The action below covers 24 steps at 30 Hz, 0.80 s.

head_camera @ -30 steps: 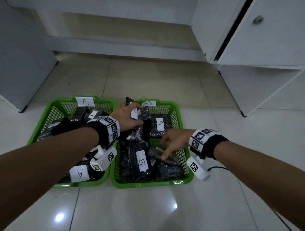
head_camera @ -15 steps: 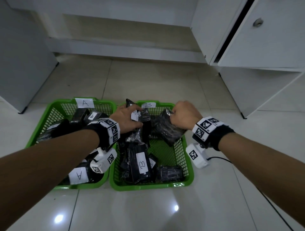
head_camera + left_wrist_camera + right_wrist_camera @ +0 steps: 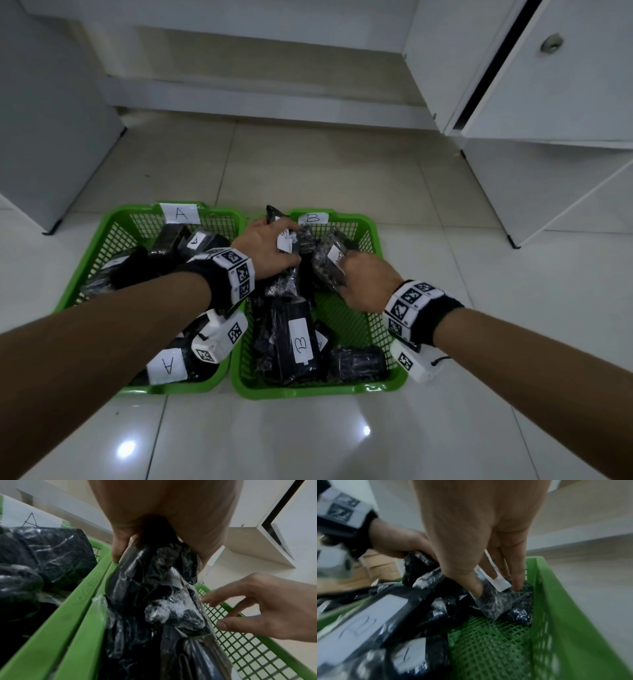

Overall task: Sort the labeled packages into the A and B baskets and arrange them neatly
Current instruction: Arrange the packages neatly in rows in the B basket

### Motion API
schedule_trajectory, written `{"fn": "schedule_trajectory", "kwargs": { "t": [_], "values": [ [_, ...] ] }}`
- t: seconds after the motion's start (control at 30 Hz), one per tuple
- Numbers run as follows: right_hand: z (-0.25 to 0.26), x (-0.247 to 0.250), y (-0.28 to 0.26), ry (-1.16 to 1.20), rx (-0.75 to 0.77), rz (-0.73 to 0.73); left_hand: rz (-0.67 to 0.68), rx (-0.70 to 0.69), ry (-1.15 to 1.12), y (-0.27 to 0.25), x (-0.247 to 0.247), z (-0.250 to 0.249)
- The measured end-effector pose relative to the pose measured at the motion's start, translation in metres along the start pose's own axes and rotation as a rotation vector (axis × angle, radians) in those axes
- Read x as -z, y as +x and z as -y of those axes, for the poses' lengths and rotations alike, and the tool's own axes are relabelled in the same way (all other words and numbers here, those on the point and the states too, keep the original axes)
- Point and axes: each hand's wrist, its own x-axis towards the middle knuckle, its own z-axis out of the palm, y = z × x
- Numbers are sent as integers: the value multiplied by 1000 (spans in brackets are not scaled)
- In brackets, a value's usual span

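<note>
Two hands | left hand [image 3: 270, 250] grips black pack [image 3: 137, 574], label half-hidden | right hand [image 3: 368, 284] straight-fingered on blurred B-pack [image 3: 491, 601]

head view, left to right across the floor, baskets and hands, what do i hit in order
grey cabinet → basket a → left hand → b packet → right hand → white cabinet

Behind the left hand [image 3: 267, 251] and right hand [image 3: 366, 286], each bare forearm wears a black fabric wristband [image 3: 207, 286] ringed with white tiles of black square codes [image 3: 239, 274]. A white boxy camera housing [image 3: 219, 339] (also code-stamped) sits beneath, and the right one trails a thin black cable [image 3: 441, 359].
</note>
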Motion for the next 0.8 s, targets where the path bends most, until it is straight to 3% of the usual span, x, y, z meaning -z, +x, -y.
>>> {"fn": "schedule_trajectory", "kwargs": {
  "t": [0.17, 0.27, 0.43, 0.67, 0.73, 0.8],
  "values": [
    [-7, 4, 30, 233, -206, 101, -5, -7, -4, -1, 0, -1],
    [-10, 1, 43, 219, -172, 159, -1, -11, -9, -2, 1, 0],
    [-16, 3, 46, -217, -27, -51, -13, -13, -9, -1, 0, 3],
    [-4, 7, 47, 17, -75, -42, -42, -7, 14, 3, -5, 6],
    [0, 5, 47, 68, -108, 42, -45, -7, 24, 4, -6, 6],
    [7, 1, 47, 0, -102, 244, -44, -10, 34, 5, -7, 8]
  ]
}}
